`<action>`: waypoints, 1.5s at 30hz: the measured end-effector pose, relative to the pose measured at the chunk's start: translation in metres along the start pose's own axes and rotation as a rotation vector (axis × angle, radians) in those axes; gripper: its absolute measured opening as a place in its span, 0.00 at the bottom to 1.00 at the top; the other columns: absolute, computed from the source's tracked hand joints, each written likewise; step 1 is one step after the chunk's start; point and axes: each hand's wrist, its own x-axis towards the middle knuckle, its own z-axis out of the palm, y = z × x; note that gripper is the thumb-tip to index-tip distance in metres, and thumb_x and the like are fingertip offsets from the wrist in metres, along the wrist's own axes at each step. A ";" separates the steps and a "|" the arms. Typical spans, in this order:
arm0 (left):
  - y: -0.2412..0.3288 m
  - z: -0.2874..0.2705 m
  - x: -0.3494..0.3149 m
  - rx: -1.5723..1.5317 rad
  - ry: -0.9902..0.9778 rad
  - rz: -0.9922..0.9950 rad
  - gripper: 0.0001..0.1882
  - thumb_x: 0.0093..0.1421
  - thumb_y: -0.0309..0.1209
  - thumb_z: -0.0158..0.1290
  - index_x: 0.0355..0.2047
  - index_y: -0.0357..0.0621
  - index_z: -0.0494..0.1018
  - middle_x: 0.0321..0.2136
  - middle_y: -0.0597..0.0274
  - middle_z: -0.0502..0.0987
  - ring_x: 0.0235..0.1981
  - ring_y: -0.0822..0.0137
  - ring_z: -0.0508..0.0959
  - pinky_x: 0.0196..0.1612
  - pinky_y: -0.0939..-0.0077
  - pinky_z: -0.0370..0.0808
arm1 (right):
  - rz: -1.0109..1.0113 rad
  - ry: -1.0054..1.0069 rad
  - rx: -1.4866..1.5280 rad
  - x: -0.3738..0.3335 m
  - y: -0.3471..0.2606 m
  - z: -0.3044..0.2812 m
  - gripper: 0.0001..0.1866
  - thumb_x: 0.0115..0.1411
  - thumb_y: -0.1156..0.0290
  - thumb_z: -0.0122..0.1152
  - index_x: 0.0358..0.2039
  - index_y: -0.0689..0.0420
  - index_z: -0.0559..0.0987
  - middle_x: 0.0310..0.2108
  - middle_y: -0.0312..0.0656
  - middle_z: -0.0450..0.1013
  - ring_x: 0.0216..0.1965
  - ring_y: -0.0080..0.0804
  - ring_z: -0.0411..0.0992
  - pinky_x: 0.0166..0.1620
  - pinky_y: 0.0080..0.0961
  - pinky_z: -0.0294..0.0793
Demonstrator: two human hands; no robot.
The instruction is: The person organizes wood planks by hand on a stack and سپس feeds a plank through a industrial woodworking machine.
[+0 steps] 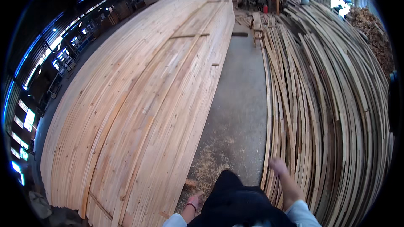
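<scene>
My left hand (194, 202), with a reddish band at its wrist, hangs low beside the stack of pale wooden boards (139, 96). Its fingers look loosely apart, and nothing shows in them. On the other side, my right hand (278, 166) is held in front of the pile of long wooden strips (294, 113). Its fingers are curled in, with no object visible in them. Neither hand plainly touches the wood. A few narrow battens (189, 36) lie across and along the top of the board stack.
Between the two piles runs a grey concrete floor (237, 96) with scattered sawdust (214, 159). A small wood piece (190, 182) sits by the stack's near edge. Wood scraps (370, 29) are heaped at the far right. A red extinguisher-like object (265, 8) stands at the back.
</scene>
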 end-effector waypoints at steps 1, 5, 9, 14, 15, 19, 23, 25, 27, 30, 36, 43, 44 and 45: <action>0.005 0.002 0.007 0.015 0.035 -0.018 0.13 0.63 0.36 0.45 0.21 0.50 0.62 0.19 0.65 0.65 0.21 0.65 0.67 0.26 0.64 0.66 | -0.131 0.035 -0.062 0.022 -0.059 -0.031 0.20 0.57 0.58 0.52 0.45 0.58 0.77 0.40 0.53 0.76 0.44 0.46 0.75 0.48 0.40 0.73; 0.036 0.004 0.029 0.128 0.125 -0.041 0.10 0.63 0.36 0.46 0.27 0.47 0.64 0.25 0.62 0.67 0.27 0.64 0.67 0.33 0.65 0.65 | -0.533 0.042 -0.002 0.101 -0.199 -0.097 0.22 0.62 0.53 0.53 0.49 0.55 0.77 0.43 0.48 0.77 0.43 0.40 0.76 0.47 0.33 0.74; 0.092 -0.011 0.034 0.362 0.293 -0.010 0.10 0.62 0.36 0.48 0.34 0.43 0.65 0.31 0.59 0.69 0.33 0.62 0.68 0.39 0.65 0.65 | -0.487 0.007 0.238 0.174 -0.201 -0.106 0.19 0.60 0.56 0.53 0.44 0.55 0.79 0.41 0.48 0.77 0.41 0.43 0.76 0.45 0.33 0.74; 0.261 0.050 0.054 0.663 0.388 0.215 0.14 0.62 0.37 0.49 0.42 0.39 0.67 0.39 0.56 0.71 0.41 0.60 0.69 0.48 0.67 0.64 | 0.360 0.002 0.195 0.215 -0.038 -0.068 0.22 0.57 0.54 0.52 0.43 0.58 0.80 0.39 0.52 0.77 0.43 0.46 0.75 0.46 0.35 0.73; 0.303 0.076 0.057 0.705 0.407 0.318 0.16 0.62 0.37 0.49 0.43 0.38 0.68 0.41 0.55 0.72 0.43 0.60 0.70 0.49 0.67 0.64 | 0.493 -0.113 0.007 0.208 -0.010 -0.061 0.22 0.58 0.55 0.50 0.42 0.58 0.80 0.41 0.53 0.77 0.45 0.47 0.75 0.47 0.35 0.73; 0.502 0.200 0.079 0.929 0.411 0.782 0.21 0.62 0.37 0.50 0.50 0.34 0.69 0.47 0.52 0.74 0.49 0.58 0.71 0.56 0.68 0.63 | 0.874 -0.326 0.006 0.157 0.062 0.015 0.20 0.59 0.62 0.48 0.44 0.57 0.81 0.51 0.47 0.73 0.54 0.42 0.71 0.55 0.36 0.70; 0.649 0.326 0.078 0.881 0.373 1.094 0.26 0.63 0.34 0.52 0.57 0.32 0.65 0.55 0.49 0.70 0.55 0.57 0.70 0.61 0.68 0.62 | 0.293 -0.767 -0.254 0.171 0.028 0.071 0.13 0.52 0.65 0.56 0.33 0.57 0.83 0.37 0.50 0.79 0.39 0.44 0.78 0.42 0.41 0.75; 0.699 0.351 0.098 0.934 0.500 1.134 0.29 0.62 0.35 0.52 0.60 0.33 0.62 0.58 0.47 0.66 0.57 0.56 0.67 0.62 0.68 0.60 | 0.661 -0.641 0.058 0.235 -0.058 0.012 0.12 0.53 0.67 0.56 0.35 0.56 0.83 0.38 0.52 0.78 0.41 0.46 0.77 0.44 0.42 0.74; 0.748 0.383 0.118 1.141 0.624 1.102 0.31 0.62 0.37 0.53 0.61 0.33 0.60 0.61 0.46 0.63 0.60 0.55 0.65 0.63 0.67 0.59 | 0.550 -0.579 0.126 0.292 -0.077 0.028 0.14 0.54 0.65 0.53 0.37 0.56 0.81 0.39 0.53 0.77 0.43 0.46 0.76 0.45 0.41 0.74; 0.793 0.420 0.144 1.263 0.762 0.862 0.35 0.62 0.41 0.54 0.62 0.33 0.57 0.63 0.45 0.60 0.62 0.53 0.63 0.64 0.65 0.58 | 0.534 -0.340 0.420 0.389 -0.117 -0.004 0.16 0.53 0.64 0.55 0.39 0.57 0.80 0.39 0.52 0.77 0.43 0.48 0.75 0.45 0.40 0.73; 0.845 0.455 0.169 0.596 0.295 0.402 0.43 0.60 0.42 0.55 0.67 0.36 0.47 0.65 0.45 0.56 0.62 0.49 0.61 0.63 0.60 0.58 | 0.819 -0.184 0.710 0.480 -0.158 -0.079 0.17 0.53 0.60 0.54 0.37 0.60 0.79 0.27 0.46 0.76 0.30 0.40 0.76 0.33 0.35 0.73; 0.881 0.484 0.196 1.769 0.870 0.556 0.39 0.56 0.40 0.57 0.63 0.36 0.54 0.61 0.44 0.60 0.61 0.53 0.61 0.60 0.58 0.62 | 0.950 -0.136 0.649 0.514 -0.161 -0.061 0.19 0.53 0.61 0.53 0.41 0.59 0.78 0.26 0.43 0.77 0.25 0.35 0.75 0.30 0.34 0.72; 0.890 0.478 0.199 1.784 0.872 0.562 0.39 0.56 0.40 0.57 0.62 0.36 0.55 0.60 0.45 0.60 0.61 0.53 0.61 0.60 0.58 0.62 | 0.892 -0.154 0.533 0.518 -0.179 -0.058 0.19 0.53 0.61 0.53 0.40 0.59 0.79 0.26 0.44 0.77 0.26 0.36 0.76 0.32 0.34 0.73; 0.900 0.472 0.203 1.747 0.847 0.581 0.38 0.56 0.40 0.57 0.62 0.36 0.56 0.59 0.45 0.61 0.60 0.53 0.62 0.59 0.58 0.62 | 0.835 -0.160 0.413 0.516 -0.201 -0.063 0.18 0.53 0.62 0.52 0.39 0.59 0.79 0.27 0.44 0.78 0.28 0.37 0.76 0.33 0.35 0.73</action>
